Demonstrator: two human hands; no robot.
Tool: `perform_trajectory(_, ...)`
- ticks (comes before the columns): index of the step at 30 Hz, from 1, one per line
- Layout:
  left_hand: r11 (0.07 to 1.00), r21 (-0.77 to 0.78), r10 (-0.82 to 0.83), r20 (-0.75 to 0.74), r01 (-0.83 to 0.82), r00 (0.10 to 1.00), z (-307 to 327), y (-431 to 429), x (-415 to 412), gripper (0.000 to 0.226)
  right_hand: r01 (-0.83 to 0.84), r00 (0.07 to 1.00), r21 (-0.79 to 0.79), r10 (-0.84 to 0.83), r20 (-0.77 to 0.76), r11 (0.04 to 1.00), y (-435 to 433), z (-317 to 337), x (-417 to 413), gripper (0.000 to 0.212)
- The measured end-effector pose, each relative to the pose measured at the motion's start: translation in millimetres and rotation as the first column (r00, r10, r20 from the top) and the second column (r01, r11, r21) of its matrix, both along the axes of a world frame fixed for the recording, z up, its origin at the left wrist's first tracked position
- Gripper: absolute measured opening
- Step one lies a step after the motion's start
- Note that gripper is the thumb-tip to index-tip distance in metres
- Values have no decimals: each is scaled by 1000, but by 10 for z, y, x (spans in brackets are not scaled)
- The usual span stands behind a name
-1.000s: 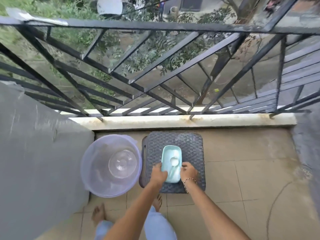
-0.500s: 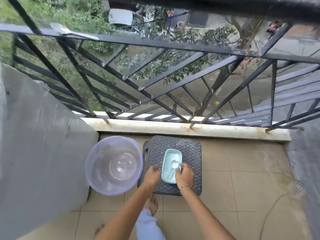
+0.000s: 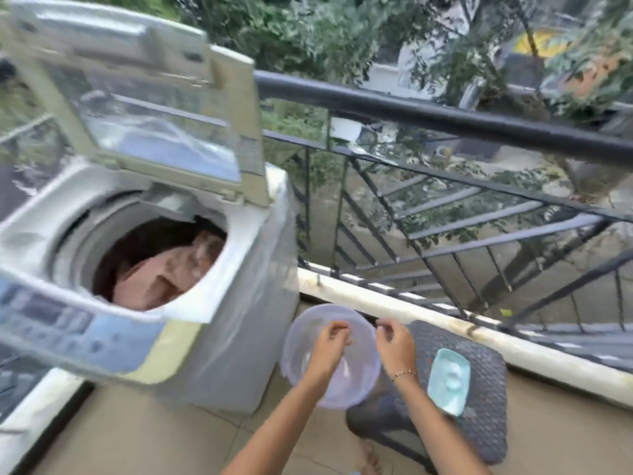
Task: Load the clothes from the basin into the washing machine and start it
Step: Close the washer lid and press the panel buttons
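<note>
The top-loading washing machine (image 3: 219, 337) stands at the left with its lid (image 3: 164, 108) raised. Pink and dark clothes (image 3: 161, 269) lie in its drum. The clear plastic basin (image 3: 359, 378) sits on the floor beside the machine and looks to hold no clothes. My left hand (image 3: 329, 344) and my right hand (image 3: 395, 344) hover side by side over the basin, fingers curled with fingertips close to the thumbs. The blur hides whether they pinch anything.
A dark woven stool (image 3: 486, 399) stands right of the basin with a light blue container (image 3: 448, 380) on it. A black metal railing (image 3: 445, 118) and a low concrete kerb (image 3: 445, 323) bound the balcony behind. The machine's control panel (image 3: 61, 323) faces me at the lower left.
The view has swung left and up, bringing the washing machine into sight. Both hands have left the light blue container on the stool and now hang over the basin.
</note>
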State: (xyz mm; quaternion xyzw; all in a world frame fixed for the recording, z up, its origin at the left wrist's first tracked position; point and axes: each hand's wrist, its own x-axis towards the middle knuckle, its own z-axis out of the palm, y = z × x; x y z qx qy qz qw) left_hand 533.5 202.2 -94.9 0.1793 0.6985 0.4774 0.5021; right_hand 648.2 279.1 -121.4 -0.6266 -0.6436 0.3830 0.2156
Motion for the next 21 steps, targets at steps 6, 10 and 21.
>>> perform_trajectory(6,975,203,93,-32,-85,995,561,-873,-1038,20,-117,978,156,142,-153,981,-695,547,-1295,14)
perform_trajectory(10,951,274,167,-60,-145,984,821,-1377,-1687,15,-152,949,219,204,-241,964,-1132,787,-2046,16)
perform_trajectory(21,924,271,287,-22,-271,958,985,-1961,-2675,19,-246,911,214,301,-282,945,-1691,1051,-3030,20)
